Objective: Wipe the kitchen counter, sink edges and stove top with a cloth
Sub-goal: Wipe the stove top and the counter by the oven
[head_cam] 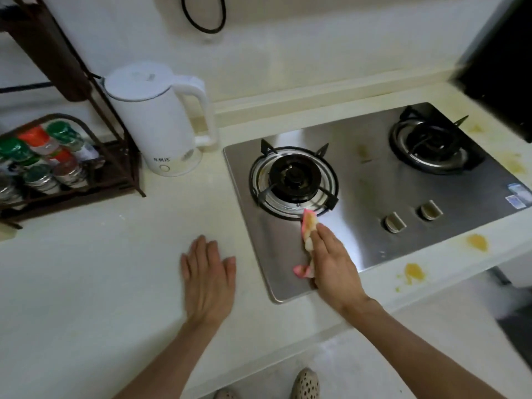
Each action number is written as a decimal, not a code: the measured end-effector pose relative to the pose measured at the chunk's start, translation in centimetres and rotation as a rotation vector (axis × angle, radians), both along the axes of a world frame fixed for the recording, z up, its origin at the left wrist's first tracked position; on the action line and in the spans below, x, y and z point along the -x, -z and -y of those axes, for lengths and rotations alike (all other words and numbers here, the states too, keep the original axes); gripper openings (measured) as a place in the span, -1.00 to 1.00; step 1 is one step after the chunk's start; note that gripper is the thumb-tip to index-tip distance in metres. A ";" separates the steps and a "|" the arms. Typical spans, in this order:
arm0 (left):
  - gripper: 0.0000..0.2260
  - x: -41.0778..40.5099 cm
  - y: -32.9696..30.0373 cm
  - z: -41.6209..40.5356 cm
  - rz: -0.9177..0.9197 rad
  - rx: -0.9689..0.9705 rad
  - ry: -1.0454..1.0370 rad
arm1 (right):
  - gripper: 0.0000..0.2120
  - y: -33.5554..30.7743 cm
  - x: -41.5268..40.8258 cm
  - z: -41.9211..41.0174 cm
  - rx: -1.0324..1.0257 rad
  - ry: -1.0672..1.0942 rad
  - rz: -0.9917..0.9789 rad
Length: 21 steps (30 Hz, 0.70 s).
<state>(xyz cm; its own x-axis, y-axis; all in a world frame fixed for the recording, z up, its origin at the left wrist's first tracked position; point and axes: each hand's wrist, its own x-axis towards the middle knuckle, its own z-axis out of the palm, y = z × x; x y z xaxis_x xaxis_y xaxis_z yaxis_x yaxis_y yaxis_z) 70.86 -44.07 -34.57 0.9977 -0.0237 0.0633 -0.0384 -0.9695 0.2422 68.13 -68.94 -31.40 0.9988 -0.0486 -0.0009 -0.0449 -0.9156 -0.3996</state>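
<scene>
A steel two-burner stove top [371, 180] is set into the cream counter [100, 269]. My right hand [334, 263] presses a pink and yellow cloth [308, 228] flat on the steel just in front of the left burner [293, 182]; most of the cloth is hidden under the palm. My left hand [208, 275] rests flat on the counter left of the stove, fingers apart, holding nothing. No sink is in view.
A white kettle [161, 122] stands behind my left hand. A dark wire rack with spice jars [49, 159] sits at far left. Two knobs [411, 216] lie at the stove's front right. Yellow stains [414, 272] mark the counter's front edge and right side.
</scene>
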 end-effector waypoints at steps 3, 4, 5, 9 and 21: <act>-0.54 0.1 -0.1 -0.1 0.012 0.008 -0.020 | -0.25 0.7 -0.2 1.8 -0.018 0.067 0.002; -0.54 0.1 0.0 -0.2 0.010 0.030 -0.030 | -0.28 1.0 -0.2 1.9 -0.050 0.073 -0.003; -0.54 0.1 -0.1 -0.2 0.005 0.044 -0.038 | -0.31 0.9 -0.3 1.6 -0.116 0.079 0.024; -0.57 -0.1 0.0 0.2 0.002 0.043 -0.032 | -0.44 0.1 -2.2 -4.0 -0.203 -0.067 0.033; -0.55 0.2 -0.5 -0.5 -0.022 -0.007 -0.015 | -0.69 0.3 5.6 -9.0 0.118 -0.416 0.135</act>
<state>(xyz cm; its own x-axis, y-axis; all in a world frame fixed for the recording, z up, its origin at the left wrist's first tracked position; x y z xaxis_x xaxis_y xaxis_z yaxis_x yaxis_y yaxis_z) 70.63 -43.60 -34.05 0.9991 -0.0089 0.0409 -0.0183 -0.9717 0.2357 62.48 -59.92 -31.73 0.9244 0.3647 0.1119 0.3815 -0.8844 -0.2689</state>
